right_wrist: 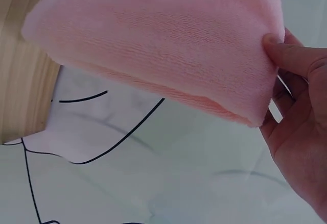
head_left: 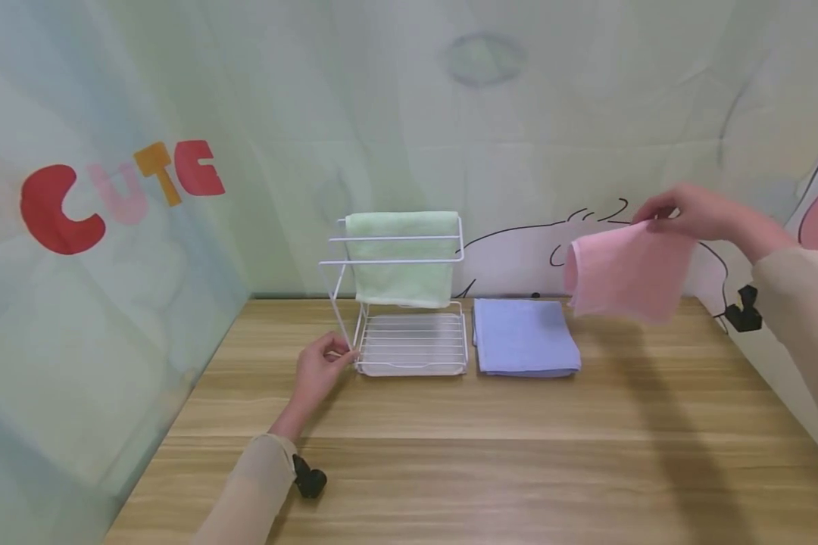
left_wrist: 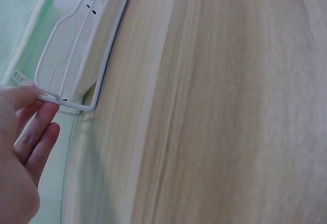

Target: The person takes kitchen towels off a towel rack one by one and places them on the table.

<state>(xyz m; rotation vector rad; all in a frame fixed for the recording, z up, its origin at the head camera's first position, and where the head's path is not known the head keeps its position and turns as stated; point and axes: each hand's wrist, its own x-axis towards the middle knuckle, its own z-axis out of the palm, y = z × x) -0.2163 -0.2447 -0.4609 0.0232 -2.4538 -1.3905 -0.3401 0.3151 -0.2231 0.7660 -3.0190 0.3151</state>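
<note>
Pink towel aloft, wire rack steadied

Nearest lay the bench (head_left: 450, 469), wood-grained in long pale streaks. The left grip (head_left: 319, 369) pinched a lower front corner of the white wire rack (head_left: 412, 338) — thin, rounded rods, stiff-looking, probably light enough to shift, so a low hold seemed sound. A flat white tray (head_left: 409, 371) sat under its lower grid. Just right of it, a blue towel (head_left: 526, 337) lay folded flat, nearly square. On the rack's rear upper rail hung a pale green towel (head_left: 404, 284), soft and straight-sided.

The right grip (head_left: 695, 214) had the pink towel (head_left: 627, 276) pinched at its upper edge, thumb on one face, above the bench at right. Plush, faintly ribbed pile, folded in layers — judged light, limp, hard to damage, hardly slippery; best taken through all layers, near the corners. Farthest: a pale printed backdrop (head_left: 382, 91).
</note>
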